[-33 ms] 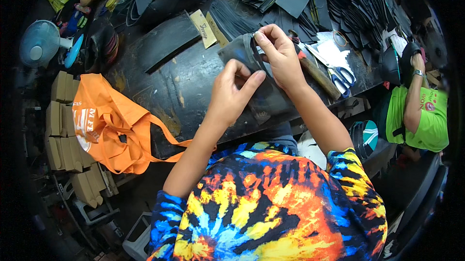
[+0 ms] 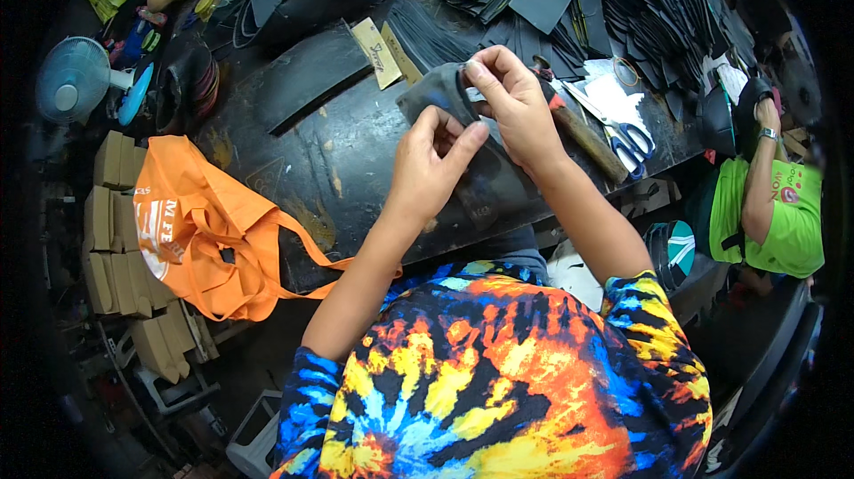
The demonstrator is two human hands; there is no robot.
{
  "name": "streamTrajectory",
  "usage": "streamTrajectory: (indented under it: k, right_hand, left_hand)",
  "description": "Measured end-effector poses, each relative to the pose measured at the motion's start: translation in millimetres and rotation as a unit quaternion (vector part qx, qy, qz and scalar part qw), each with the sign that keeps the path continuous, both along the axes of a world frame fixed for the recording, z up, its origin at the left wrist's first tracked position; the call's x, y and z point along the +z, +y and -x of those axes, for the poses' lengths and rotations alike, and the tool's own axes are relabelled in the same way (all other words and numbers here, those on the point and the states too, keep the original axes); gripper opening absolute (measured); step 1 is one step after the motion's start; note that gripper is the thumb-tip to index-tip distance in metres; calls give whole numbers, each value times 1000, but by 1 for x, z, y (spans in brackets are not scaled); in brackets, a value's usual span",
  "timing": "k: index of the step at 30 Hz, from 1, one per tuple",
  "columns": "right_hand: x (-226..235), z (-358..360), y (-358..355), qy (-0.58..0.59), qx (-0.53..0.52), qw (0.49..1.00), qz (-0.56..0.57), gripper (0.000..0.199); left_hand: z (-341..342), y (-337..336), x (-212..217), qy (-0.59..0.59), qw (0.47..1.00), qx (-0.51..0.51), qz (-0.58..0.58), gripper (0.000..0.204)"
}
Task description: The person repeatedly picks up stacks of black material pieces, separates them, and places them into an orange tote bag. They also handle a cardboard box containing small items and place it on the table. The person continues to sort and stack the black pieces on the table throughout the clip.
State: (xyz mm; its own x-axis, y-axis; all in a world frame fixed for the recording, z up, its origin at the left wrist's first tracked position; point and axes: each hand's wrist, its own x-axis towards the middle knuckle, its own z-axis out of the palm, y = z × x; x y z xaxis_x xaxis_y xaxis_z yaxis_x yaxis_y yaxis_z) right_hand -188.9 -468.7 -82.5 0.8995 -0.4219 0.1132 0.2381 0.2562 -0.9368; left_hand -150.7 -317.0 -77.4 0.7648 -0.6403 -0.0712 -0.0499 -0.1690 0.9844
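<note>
While a dark grey rubber piece [image 2: 463, 136] is held up just over the middle of the black bench [image 2: 294, 154], both hands are closed on it. The left hand [image 2: 427, 163] is pinched onto the piece's lower part, thumb and forefinger pressed together against it. The right hand [image 2: 509, 101] is curled over the top edge, fingertips nipped on a thin dark strip at the rim.

For a clean result, the piece is probably best kept taut between the two grips, the strip worked along in short bites, and the lower grip shifted only when the upper one is firm.

Room is tight to the right: a wooden-handled tool [image 2: 578, 134] lies just beside the right wrist, with blue-handled scissors [image 2: 630, 136] next to it. Stacks of black cut pieces [image 2: 658, 8] crowd the far edge. More open bench surface is seen to the left, up to a long black strip [image 2: 311, 74]. An orange bag [image 2: 200, 230] hangs over the near-left edge. A person in a green shirt [image 2: 765, 212] sits well apart at the right.
</note>
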Motion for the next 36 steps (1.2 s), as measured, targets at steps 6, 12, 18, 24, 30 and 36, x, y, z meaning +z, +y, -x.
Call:
streamTrajectory:
  k: [6, 12, 18, 24, 30, 36]
  right_hand:
    - [26, 7, 5, 18, 233, 963, 134, 35]
    - [44, 32, 1, 207, 171, 872, 410, 43]
    - [48, 34, 6, 34, 87, 856, 508, 29]
    - [52, 30, 7, 36, 128, 784, 606, 25]
    - [54, 38, 6, 6, 103, 777, 621, 24]
    - [58, 53, 7, -8, 108, 798, 593, 27]
  left_hand:
    - [-18, 27, -20, 112, 983, 10, 147, 24]
    - [-31, 92, 7, 67, 997, 11, 22, 17]
    - [-17, 124, 21, -139, 979, -63, -133, 30]
    - [4, 117, 5, -155, 975, -6, -162, 33]
    - [-5, 106, 14, -419, 897, 144, -13, 31]
    - [-9, 74, 30, -574, 782, -101, -220, 34]
